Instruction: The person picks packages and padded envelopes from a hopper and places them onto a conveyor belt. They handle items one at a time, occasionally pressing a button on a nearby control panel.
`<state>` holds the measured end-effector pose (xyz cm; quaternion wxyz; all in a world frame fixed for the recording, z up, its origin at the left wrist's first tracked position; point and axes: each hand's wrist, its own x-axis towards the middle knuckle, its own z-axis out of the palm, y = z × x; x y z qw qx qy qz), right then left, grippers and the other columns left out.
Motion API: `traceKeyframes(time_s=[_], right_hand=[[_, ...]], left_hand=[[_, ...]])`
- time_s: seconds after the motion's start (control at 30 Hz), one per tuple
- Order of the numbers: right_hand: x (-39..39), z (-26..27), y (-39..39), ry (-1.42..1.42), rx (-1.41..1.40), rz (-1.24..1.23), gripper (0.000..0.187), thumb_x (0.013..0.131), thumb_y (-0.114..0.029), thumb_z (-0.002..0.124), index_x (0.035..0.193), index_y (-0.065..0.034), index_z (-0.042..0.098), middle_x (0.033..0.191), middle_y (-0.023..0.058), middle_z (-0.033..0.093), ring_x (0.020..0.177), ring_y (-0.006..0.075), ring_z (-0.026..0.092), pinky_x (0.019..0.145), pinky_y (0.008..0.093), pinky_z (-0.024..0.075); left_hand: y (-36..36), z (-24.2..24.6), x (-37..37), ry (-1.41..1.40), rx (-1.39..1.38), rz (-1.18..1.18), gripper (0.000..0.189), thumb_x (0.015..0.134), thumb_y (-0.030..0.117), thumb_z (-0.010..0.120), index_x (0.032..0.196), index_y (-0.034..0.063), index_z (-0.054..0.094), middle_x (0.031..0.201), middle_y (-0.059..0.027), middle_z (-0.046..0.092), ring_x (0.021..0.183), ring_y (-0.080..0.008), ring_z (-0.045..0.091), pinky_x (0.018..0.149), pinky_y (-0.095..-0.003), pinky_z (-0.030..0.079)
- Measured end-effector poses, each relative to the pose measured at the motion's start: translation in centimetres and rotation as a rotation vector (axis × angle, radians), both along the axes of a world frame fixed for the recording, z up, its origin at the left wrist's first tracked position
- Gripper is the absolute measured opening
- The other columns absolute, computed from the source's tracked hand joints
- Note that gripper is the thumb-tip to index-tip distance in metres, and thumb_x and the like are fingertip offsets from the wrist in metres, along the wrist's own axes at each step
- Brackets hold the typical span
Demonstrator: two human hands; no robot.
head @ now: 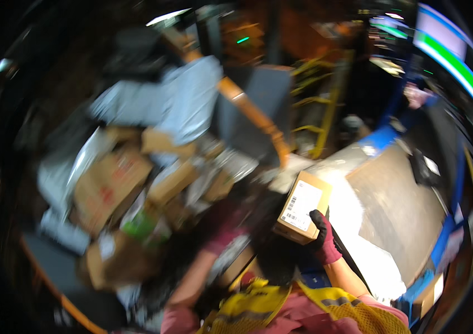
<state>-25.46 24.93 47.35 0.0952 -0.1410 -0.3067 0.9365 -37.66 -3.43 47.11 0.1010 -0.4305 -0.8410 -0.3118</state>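
Observation:
My right hand (324,238), in a pink and black work glove, grips a small cardboard box (323,196) by its near right edge. A white label with printed codes covers much of the box's upper face. The box is tilted, above the left edge of a bright white sheet or bag (345,213). Farther left, my left hand (230,227) wears a matching glove and is smeared by motion. Its fingers blend into a dark area, so whether it holds anything is unclear. Near it, to the left, lies a heap of parcels, including a cardboard box (174,181).
The heap also holds a large carton with red print (109,192), a pale blue plastic mailer (194,100) and a green-marked package (138,223). An orange bar (240,100) crosses behind it. Yellow rungs (309,100) stand beyond. At right are a blue-edged worktop (399,208) and a lit screen (449,54).

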Motion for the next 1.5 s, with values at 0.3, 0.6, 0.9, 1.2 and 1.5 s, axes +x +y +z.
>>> traceKeyframes(time_s=[0.3, 0.6, 0.9, 1.2, 1.5], right_hand=[[6.7, -4.2, 21.6, -0.333, 0.189, -1.043, 0.115, 0.072, -0.031, 0.080, 0.151, -0.0127, -0.002, 0.132, 0.0195, 0.048, 0.116, 0.0327, 0.051, 0.096, 0.0491, 0.0419], [12.7, -4.4, 27.9, -1.284, 0.974, -1.249, 0.107, 0.068, -0.046, 0.075, 0.150, -0.0145, 0.014, 0.146, 0.0288, 0.024, 0.133, 0.0421, 0.030, 0.104, 0.0548, 0.0277], [2.4, -3.9, 10.1, -0.158, 1.258, -0.689, 0.083, 0.079, -0.027, 0.072, 0.146, -0.0075, 0.028, 0.144, 0.0252, 0.030, 0.128, 0.0337, 0.040, 0.096, 0.0409, 0.0419], [-2.5, -1.8, -4.4, -0.144, 0.585, 0.243, 0.066, 0.091, -0.032, 0.062, 0.143, -0.0070, 0.031, 0.126, 0.0129, 0.054, 0.112, 0.0200, 0.055, 0.093, 0.0316, 0.0468], [2.3, 1.0, 2.2, -0.123, -0.213, -0.188, 0.042, 0.086, -0.028, 0.065, 0.118, -0.0045, 0.053, 0.107, 0.0107, 0.063, 0.096, 0.0247, 0.063, 0.081, 0.0387, 0.0534]], left_hand=[[-9.3, 1.3, -14.4, -0.133, -0.860, 0.880, 0.112, 0.064, 0.052, 0.075, 0.149, 0.0061, 0.016, 0.151, -0.0187, 0.024, 0.139, -0.0367, 0.022, 0.113, -0.0523, 0.015], [-9.5, 1.4, -14.9, -0.112, -0.757, 0.901, 0.088, 0.071, 0.045, 0.070, 0.137, 0.0042, 0.030, 0.138, -0.0196, 0.036, 0.128, -0.0373, 0.033, 0.107, -0.0509, 0.024], [-7.4, 2.4, -9.6, -0.016, -0.503, 0.807, 0.064, 0.078, 0.038, 0.066, 0.126, 0.0022, 0.044, 0.126, -0.0205, 0.047, 0.117, -0.0379, 0.044, 0.101, -0.0496, 0.032], [-4.3, 2.3, 3.1, 0.360, -0.225, 0.158, 0.043, 0.085, 0.031, 0.062, 0.115, 0.0002, 0.059, 0.113, -0.0214, 0.059, 0.106, -0.0385, 0.054, 0.095, -0.0482, 0.041], [-0.4, -1.8, -8.1, 0.345, -0.427, 0.629, 0.098, 0.076, 0.069, 0.055, 0.148, 0.0082, 0.027, 0.151, -0.0200, 0.027, 0.138, -0.0453, 0.022, 0.110, -0.0613, 0.014]])
